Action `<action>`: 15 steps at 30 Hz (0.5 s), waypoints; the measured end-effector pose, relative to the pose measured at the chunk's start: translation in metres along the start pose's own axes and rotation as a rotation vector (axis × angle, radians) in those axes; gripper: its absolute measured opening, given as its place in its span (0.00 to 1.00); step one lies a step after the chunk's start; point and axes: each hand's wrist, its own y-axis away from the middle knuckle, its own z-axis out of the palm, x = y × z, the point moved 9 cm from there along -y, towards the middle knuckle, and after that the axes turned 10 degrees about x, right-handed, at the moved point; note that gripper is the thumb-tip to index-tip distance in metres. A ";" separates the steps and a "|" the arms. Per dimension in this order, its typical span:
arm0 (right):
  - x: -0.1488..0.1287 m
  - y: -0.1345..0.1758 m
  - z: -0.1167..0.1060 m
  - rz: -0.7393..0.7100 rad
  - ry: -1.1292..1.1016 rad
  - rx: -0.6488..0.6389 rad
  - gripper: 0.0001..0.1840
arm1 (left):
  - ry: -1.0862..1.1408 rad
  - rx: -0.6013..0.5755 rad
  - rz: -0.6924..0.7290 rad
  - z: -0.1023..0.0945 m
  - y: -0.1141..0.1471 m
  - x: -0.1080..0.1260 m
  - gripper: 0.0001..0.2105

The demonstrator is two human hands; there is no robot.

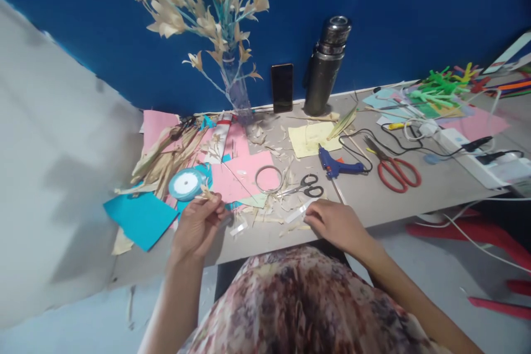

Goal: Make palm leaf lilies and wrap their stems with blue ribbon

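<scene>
My left hand (pixel 199 220) is closed in a pinch on a small piece of dried corn husk (pixel 206 192), whose pale tip shows above the fingers. Just behind it lies a roll of light blue ribbon (pixel 185 184). My right hand (pixel 335 222) rests near the front edge with its fingers curled together, at the end of a white strip (pixel 297 212); what they grip, if anything, is hidden. Beyond that hand are small black-handled scissors (pixel 312 186) and a ring-shaped roll (pixel 268 179). Husk scraps (pixel 286 174) lie scattered between the hands.
A blue glue gun (pixel 338 166), red-handled scissors (pixel 396 172) and a power strip (pixel 473 157) lie to the right. Behind stand a vase of husk flowers (pixel 236 86), a phone (pixel 282 88) and a thermos (pixel 327 69). Dried husks (pixel 164 155) are piled left.
</scene>
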 end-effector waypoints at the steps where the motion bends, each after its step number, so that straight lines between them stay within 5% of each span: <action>1: -0.002 0.000 0.004 0.001 0.007 -0.012 0.08 | -0.005 -0.002 0.003 -0.002 0.000 0.000 0.15; 6: -0.006 -0.010 0.009 -0.001 0.088 -0.008 0.08 | 0.000 0.014 0.042 -0.009 0.000 0.004 0.16; 12: -0.023 -0.037 -0.014 0.012 0.129 0.159 0.09 | 0.001 0.044 0.023 -0.011 0.000 0.004 0.18; 15: -0.028 -0.048 -0.010 -0.046 0.146 0.120 0.07 | -0.008 0.030 0.025 -0.011 -0.002 0.004 0.18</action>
